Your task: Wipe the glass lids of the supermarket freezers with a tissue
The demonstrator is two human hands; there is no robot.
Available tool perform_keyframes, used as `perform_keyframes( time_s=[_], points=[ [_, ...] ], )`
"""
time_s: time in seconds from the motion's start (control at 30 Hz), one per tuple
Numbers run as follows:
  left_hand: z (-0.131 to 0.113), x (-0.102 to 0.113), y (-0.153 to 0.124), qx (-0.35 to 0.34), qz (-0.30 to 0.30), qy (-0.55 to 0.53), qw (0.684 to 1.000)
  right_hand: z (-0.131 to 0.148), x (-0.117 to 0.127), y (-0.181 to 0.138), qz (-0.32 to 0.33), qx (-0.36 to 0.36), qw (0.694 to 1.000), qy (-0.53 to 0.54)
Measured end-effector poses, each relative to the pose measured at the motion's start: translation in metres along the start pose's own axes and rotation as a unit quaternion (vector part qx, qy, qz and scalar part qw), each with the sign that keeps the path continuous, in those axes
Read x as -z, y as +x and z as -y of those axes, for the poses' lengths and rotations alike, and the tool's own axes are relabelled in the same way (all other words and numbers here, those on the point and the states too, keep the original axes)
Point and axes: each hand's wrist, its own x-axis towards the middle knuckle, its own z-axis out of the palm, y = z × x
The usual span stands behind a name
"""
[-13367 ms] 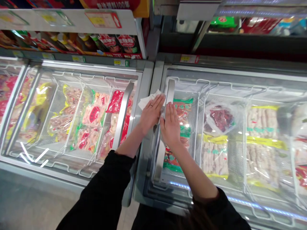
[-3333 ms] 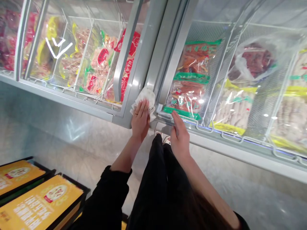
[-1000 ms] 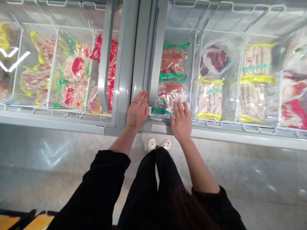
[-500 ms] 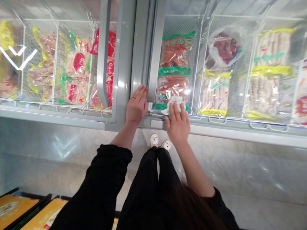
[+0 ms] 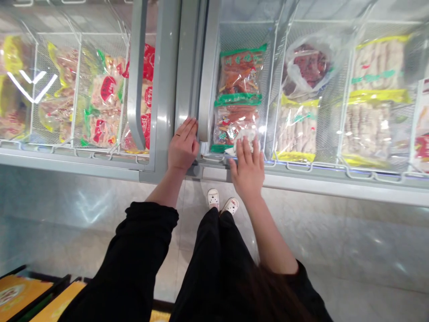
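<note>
My right hand presses a crumpled white cloth flat against the near edge of the right freezer's glass lid. Its fingers lie together over the cloth. My left hand rests flat with fingers stretched out on the grey frame between the two chest freezers, holding nothing. A thin ring shows on one of its fingers. Packs of frozen food with green bands lie in wire baskets right under the cloth.
The left freezer has a grey lid handle and bags of frozen food under glass. My feet in white shoes stand on the shiny tiled floor. Yellow boxes sit at the lower left.
The cloth passed from my left hand to my right hand about a second ago. Since then my right hand has slid the cloth slightly along the lid's near edge; the left stays on the frame.
</note>
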Motion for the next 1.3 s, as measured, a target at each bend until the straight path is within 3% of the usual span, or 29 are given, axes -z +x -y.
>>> perform_keyframes(
  time_s=[0.1, 0.2, 0.27, 0.37, 0.43, 0.5, 0.63, 0.73, 0.87, 1.0, 1.1, 1.2, 1.3],
  points=[
    [-0.001, 0.000, 0.000, -0.012, -0.009, 0.022, 1.000, 0.011, 0.001, 0.007, 0.044, 0.088, 0.995, 0.007],
    [0.000, 0.000, -0.001, -0.019, -0.014, 0.041, 0.999, -0.009, 0.013, -0.006, 0.069, 0.158, 0.985, -0.002],
    [0.001, 0.000, -0.001, -0.018, -0.015, 0.048, 0.999, -0.031, 0.021, -0.014, 0.056, 0.150, 0.987, -0.012],
    [0.001, 0.000, -0.001, -0.023, -0.015, 0.054, 0.998, -0.048, 0.022, -0.003, 0.011, 0.071, 0.997, -0.024],
    [0.001, 0.000, -0.001, -0.028, -0.017, 0.056, 0.998, -0.039, 0.015, 0.018, -0.015, 0.023, 0.999, -0.022],
    [0.001, 0.000, -0.001, -0.031, -0.021, 0.058, 0.998, -0.020, 0.007, 0.040, -0.019, 0.019, 1.000, -0.014],
    [-0.001, -0.001, 0.000, -0.039, -0.038, 0.061, 0.997, -0.002, 0.005, 0.047, 0.025, 0.133, 0.991, -0.003],
    [-0.001, 0.000, 0.000, -0.041, -0.038, 0.061, 0.997, -0.029, 0.019, 0.024, 0.056, 0.205, 0.977, -0.016],
    [-0.001, 0.007, -0.007, -0.031, -0.026, 0.061, 0.997, -0.070, 0.037, 0.018, 0.030, 0.132, 0.990, -0.044],
    [-0.027, 0.011, -0.010, -0.085, -0.048, 0.052, 0.994, -0.052, 0.030, 0.054, -0.004, 0.023, 0.998, -0.051],
    [-0.064, 0.000, 0.009, -0.149, -0.006, 0.010, 0.989, -0.027, 0.022, 0.067, 0.017, 0.045, 0.997, -0.059],
    [-0.094, -0.022, 0.040, -0.105, 0.031, -0.012, 0.994, -0.032, 0.028, 0.053, 0.062, 0.122, 0.989, -0.062],
    [-0.102, -0.045, 0.062, -0.036, 0.041, -0.014, 0.998, -0.058, 0.037, 0.037, 0.057, 0.093, 0.991, -0.076]
  ],
)
